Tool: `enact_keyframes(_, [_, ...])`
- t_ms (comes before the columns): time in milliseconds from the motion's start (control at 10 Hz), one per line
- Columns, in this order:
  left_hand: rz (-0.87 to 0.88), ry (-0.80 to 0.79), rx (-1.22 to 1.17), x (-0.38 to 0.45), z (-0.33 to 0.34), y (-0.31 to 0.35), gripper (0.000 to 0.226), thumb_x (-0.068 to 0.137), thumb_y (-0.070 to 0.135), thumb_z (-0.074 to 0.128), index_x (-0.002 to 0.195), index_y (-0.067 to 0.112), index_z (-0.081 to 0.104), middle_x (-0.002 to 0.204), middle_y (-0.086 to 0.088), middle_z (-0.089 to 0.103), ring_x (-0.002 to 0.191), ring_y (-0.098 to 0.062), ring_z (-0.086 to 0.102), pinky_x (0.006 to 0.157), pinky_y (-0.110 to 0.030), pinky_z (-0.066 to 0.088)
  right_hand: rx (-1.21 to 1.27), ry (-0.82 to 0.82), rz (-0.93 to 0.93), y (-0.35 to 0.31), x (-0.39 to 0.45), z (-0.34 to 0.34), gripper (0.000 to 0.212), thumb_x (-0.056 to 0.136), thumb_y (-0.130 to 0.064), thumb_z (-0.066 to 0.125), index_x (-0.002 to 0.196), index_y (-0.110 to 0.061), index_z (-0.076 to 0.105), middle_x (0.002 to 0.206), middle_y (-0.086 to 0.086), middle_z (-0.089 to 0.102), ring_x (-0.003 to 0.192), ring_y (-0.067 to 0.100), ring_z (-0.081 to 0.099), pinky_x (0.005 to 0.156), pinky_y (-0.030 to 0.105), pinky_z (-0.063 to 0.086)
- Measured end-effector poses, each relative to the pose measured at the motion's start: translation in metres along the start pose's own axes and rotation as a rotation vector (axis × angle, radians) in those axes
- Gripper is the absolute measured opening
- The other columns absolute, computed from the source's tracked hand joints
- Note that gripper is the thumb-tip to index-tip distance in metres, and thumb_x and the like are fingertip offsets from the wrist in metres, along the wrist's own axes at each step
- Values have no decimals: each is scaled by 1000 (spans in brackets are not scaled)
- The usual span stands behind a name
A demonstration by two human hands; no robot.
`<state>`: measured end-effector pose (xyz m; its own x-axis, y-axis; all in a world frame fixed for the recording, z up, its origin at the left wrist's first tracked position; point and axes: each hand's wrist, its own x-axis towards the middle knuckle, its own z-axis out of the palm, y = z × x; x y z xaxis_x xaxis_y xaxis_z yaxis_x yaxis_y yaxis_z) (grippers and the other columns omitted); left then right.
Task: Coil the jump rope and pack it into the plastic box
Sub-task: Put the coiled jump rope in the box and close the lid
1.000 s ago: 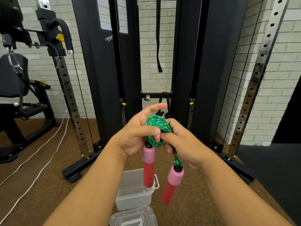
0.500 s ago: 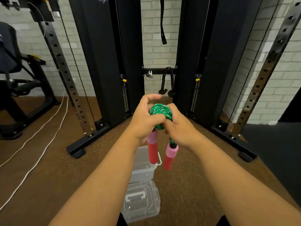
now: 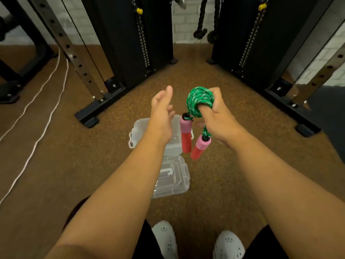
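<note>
The green skipping rope [image 3: 198, 100] is gripped as a coil by the right hand [image 3: 218, 118], fingers curled round it so the bundle holds. Its handles [image 3: 186, 136] dangle above the clear box [image 3: 138, 126] on the floor [image 3: 186, 79] (seemingly its destination). The left hand [image 3: 161, 116] is held beside it, fingers loose, holding nothing. No writing can be read.

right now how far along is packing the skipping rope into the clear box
Done: the green rope is wound into a coil, and the clear box stands open, its lid beside it. In hand: the right hand grips the coil, pink handles dangling below; the left hand is open, holding nothing. Left: lower the rope in and fit the lid.
</note>
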<state>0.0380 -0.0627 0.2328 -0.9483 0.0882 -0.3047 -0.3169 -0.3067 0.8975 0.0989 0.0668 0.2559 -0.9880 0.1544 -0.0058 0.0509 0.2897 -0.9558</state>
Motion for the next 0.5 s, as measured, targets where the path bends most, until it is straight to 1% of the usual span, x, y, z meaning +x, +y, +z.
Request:
enact_keyframes(100, [-289,356,-114,32,-14,-41,32,95,34,54,118,13,55,99,-13,60,90,-25,60,59,-24,39,16,-6,54,25,14,5,17,93,-24,45,103,-36,38,109,15,61,98,35,65,79,56,56])
enact_keyframes(200, [-421,497,-178,63,-31,-75,50,89,24,60,135,7,51,116,-9,61,102,-25,60,77,-35,49,17,-5,71,51,27,6,17,87,-27,46,95,-41,41,109,28,59,93,45,65,73,67,51])
enact_keyframes(300, [-460,532,634,96,-46,-104,62,83,15,62,141,5,43,150,-11,42,139,-28,38,110,-39,34,58,5,79,70,39,8,19,87,-24,47,95,-41,41,112,28,58,100,48,61,73,64,54])
enact_keyframes(400, [-326,163,1595,114,-50,-129,45,101,15,31,145,9,39,151,-11,40,137,-25,39,109,-38,36,115,3,99,85,48,10,21,91,-19,47,95,-39,42,116,23,57,110,45,57,76,60,56])
enact_keyframes(500, [-750,356,421,147,-67,-150,56,104,33,12,153,14,-6,161,-13,15,77,0,56,74,-25,55,146,-14,138,103,57,11,19,93,-17,46,104,-32,41,117,18,59,110,39,60,77,54,58])
